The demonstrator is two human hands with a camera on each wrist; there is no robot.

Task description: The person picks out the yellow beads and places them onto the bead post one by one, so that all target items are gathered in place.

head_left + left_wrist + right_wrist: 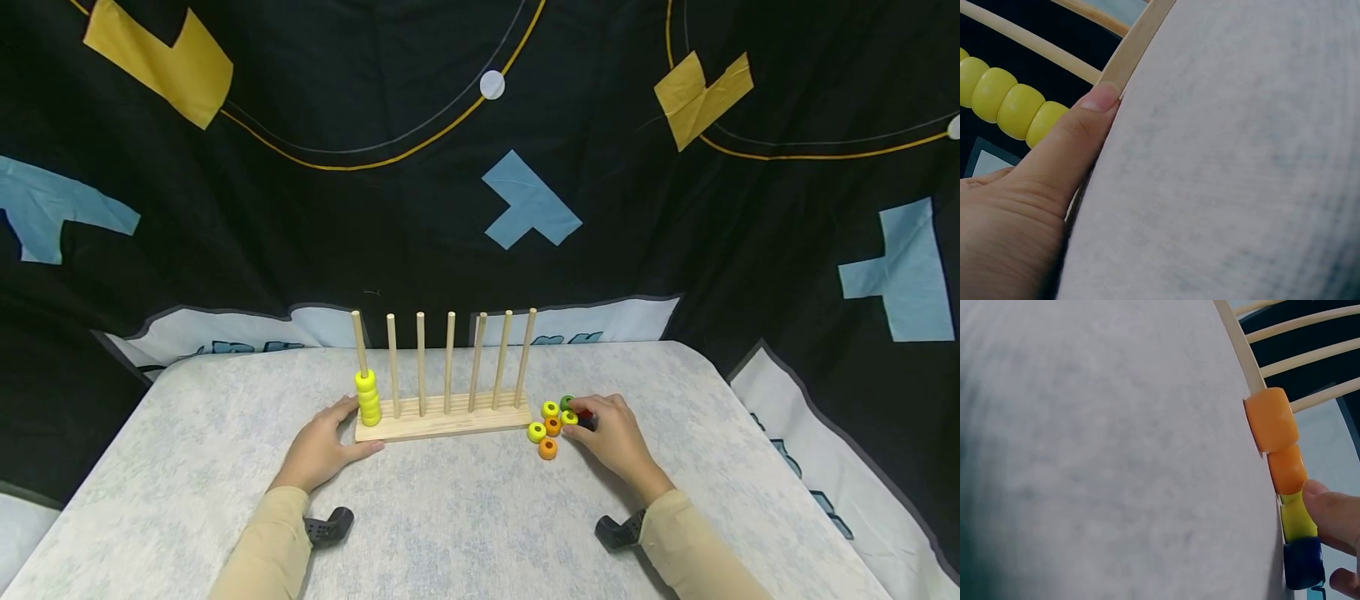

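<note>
A wooden bead stand [450, 422] with several upright pegs stands on the table. Several yellow beads [367, 400] are stacked on its leftmost peg. My left hand [318, 446] grips the stand's left end, thumb along the front edge and fingers round the back corner. Off the right end of the stand lies a cluster of loose beads. My right hand [615, 437] reaches into it, with thumb and index finger either side of a yellow bead [569, 418]. Around it are an orange bead [547, 449], a green bead [567, 402] and a dark blue bead [1303, 562], partly hidden in the head view.
A pale mottled cloth covers the table [450, 517]. Behind it hangs a black curtain [337, 233] with yellow and blue shapes. Two more yellow beads, one of them here [536, 432], lie close to the stand's right end.
</note>
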